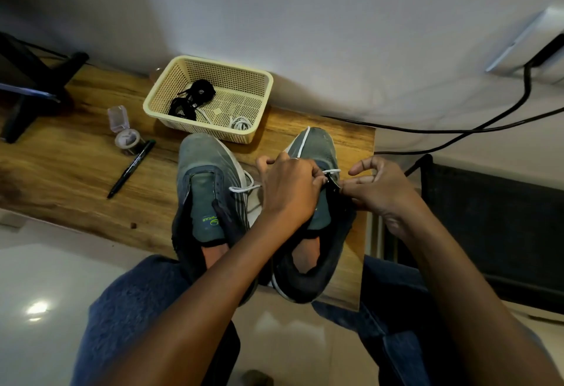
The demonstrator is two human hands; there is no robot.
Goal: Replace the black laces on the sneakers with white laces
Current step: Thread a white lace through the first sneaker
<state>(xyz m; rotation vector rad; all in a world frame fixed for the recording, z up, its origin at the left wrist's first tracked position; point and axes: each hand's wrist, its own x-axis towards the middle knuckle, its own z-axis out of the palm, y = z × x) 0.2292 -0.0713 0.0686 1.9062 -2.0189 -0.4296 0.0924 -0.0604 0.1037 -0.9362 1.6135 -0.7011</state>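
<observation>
While both sneakers are sitting side by side on the wooden table (76, 168), toes toward the wall, both hands are working on the right sneaker (317, 202). Left hand (288, 190) is lying over its eyelet area, fingers curled, pinching the white lace (331, 171) near the lower eyelets. Right hand (381, 190) is meeting it from the other side, thumb and forefinger closing on the eyelet flap and the lace right there; what exactly it is holding is partly hidden, but the pinch is narrow and tight. One run of white lace is lying up along the toe of that shoe, another is trailing left between the two shoes toward the left sneaker (207, 196).

Left sneaker is showing bare eyelets, tongue exposed, nobody touching it.

Beige mesh basket (256, 77) is sitting just behind the shoes, touching or nearly touching the left toe. Inside: black laces (195, 95) bundled toward the left, a coiled spare white lace (241, 124) at the front right corner.

Left of the basket: small clear plastic box (117, 116), a tape roll (126, 139) just beside it, black pen (131, 168) lying diagonally. Black cables (457, 130) are running across the floor on the right. Blue-trousered knees are showing at the bottom.
</observation>
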